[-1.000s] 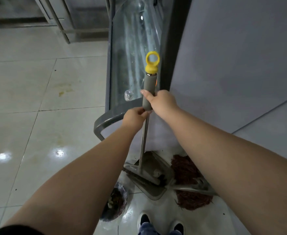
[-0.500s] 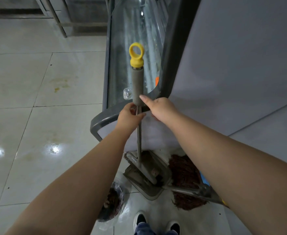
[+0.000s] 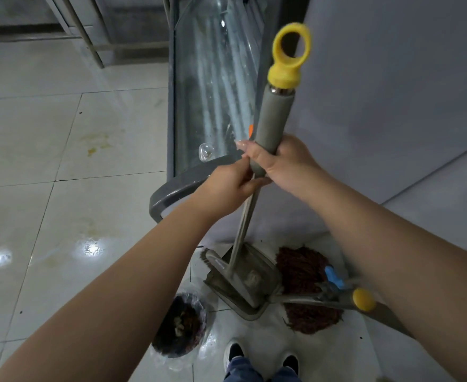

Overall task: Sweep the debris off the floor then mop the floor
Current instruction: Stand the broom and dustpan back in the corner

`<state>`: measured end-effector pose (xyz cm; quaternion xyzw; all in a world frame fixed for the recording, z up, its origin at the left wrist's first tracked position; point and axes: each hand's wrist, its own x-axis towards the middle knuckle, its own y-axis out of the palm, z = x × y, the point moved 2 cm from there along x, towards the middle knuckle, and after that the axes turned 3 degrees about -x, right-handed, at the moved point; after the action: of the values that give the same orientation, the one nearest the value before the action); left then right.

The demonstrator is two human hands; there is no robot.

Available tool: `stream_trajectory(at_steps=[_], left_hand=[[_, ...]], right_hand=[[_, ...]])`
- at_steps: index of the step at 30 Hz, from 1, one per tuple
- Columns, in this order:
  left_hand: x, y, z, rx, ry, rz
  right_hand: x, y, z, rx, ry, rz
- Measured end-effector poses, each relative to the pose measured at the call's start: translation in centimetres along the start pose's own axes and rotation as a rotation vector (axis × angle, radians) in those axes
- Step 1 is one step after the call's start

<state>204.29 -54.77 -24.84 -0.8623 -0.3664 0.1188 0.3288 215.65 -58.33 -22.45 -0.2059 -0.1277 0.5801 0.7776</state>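
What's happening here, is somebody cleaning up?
Yes. A person grips a long grey-handled broom with a yellow ring cap in both hands: the right hand round the grey sleeve, the left hand just below on the metal shaft. Its head sits in a grey dustpan on the tiled floor, beside a reddish-brown string mop and a bagged bin of debris.

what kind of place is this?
Probably a shop or food-service space, not certain: a glass-topped display freezer, glossy tiled floor, and a metal-legged counter behind. Mop and dustpan sit by it.
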Motion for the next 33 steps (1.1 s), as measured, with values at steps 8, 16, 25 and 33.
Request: stream_trajectory(at_steps=[8,16,25,33], left_hand=[[2.0,7.5,1.5,0.026,-0.144,0.129],[3.0,13.8,7.2,-0.025,-0.411,0.16],[2.7,13.7,9.0,-0.115,-0.553,0.205],[-0.3,11.3,5.5,-0.255,-0.645,0.082]], right_hand=[[0.2,-3.3,-6.1,-0.302,0.32,0.165],[1.7,-1.8,-11.5,-0.356,0.378,0.134],[2.3,-1.5,-11.8,-0.282,0.448,0.2],[-0.5,-2.2,-10.5,-0.168,0.524,0.189]])
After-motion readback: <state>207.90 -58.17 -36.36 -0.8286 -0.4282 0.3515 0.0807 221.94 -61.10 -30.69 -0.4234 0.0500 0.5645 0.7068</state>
